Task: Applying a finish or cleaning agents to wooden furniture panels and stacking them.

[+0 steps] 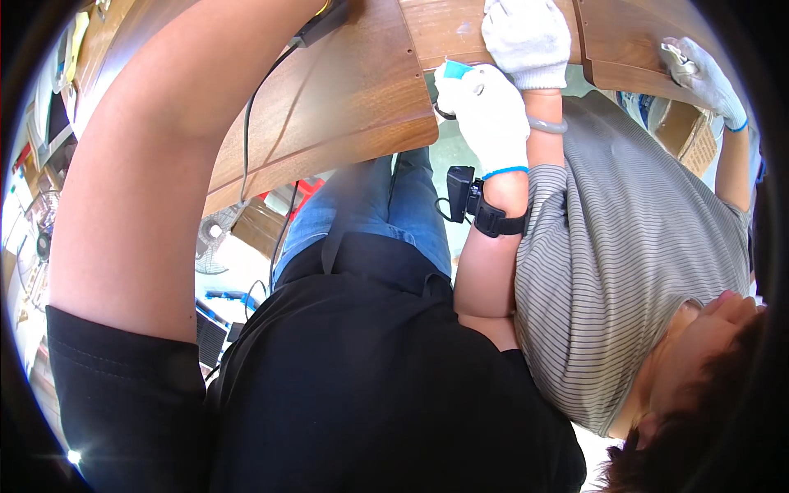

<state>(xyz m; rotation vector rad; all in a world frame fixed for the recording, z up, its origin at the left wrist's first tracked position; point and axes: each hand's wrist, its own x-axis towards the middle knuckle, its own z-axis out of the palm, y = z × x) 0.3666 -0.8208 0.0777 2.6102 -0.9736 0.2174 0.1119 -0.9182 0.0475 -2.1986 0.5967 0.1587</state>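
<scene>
My right hand (486, 111), in a white knit glove with a blue cuff edge, is closed beside the inner edge of a brown wooden panel (345, 107). A small flat-looking teal piece (456, 70) shows at its fingers; its kind is unclear. Part of something dark and curved (445, 112) appears under the same hand. My left arm (148, 156) reaches up over the panel, and its hand lies beyond the top edge of the picture. At that wrist a black device (323, 26) trails a cable across the wood.
Close on my right, a co-worker in a striped shirt (625, 246) has one gloved hand (530, 41) right beside mine. The other gloved hand (699, 74) rests at a second wooden panel (633, 49). A fan (215, 234) and a cardboard box (259, 223) are below my panel.
</scene>
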